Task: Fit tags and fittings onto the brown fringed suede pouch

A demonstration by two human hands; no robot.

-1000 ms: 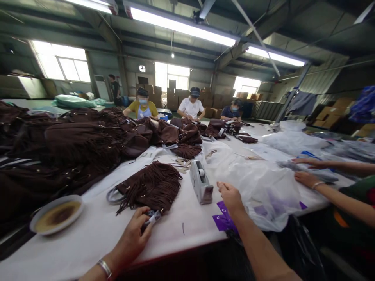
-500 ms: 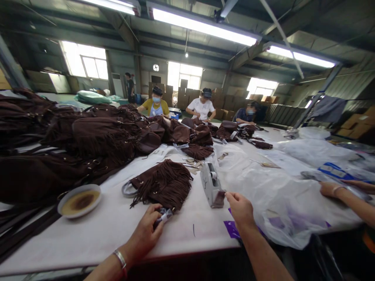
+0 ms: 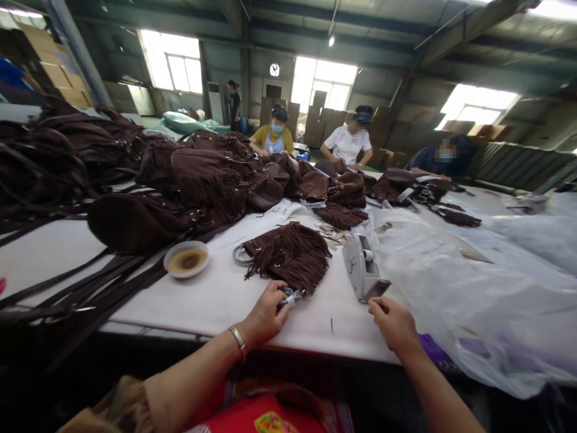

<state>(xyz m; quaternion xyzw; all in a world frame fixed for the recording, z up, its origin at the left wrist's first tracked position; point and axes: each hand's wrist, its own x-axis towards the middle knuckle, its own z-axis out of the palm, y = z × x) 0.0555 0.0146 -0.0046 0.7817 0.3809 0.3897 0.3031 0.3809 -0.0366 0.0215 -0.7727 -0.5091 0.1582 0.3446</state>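
A dark brown fringed bag (image 3: 288, 255) lies on the white table in front of me. My left hand (image 3: 265, 313) is closed on a wrapped piece (image 3: 291, 297) at the bag's near edge, grey and shiny like plastic, probably a strap. To the right stands a grey tape dispenser (image 3: 358, 267), its front end towards me. My right hand (image 3: 393, 325) pinches thumb and finger together just in front of it, at the end of a strip of tape (image 3: 378, 288). The tape is thin and hard to make out.
A shallow bowl (image 3: 186, 260) with yellowish-brown contents stands left, beside long dark straps (image 3: 121, 282). Heaped brown bags (image 3: 211, 174) cover the back left. Clear plastic sheeting (image 3: 451, 294) spreads over the right side. Several people work across the table.
My view has turned right and down, so the scene sits differently in it. My right hand has drawn slightly back from the dispenser towards me. The left hand keeps its hold.
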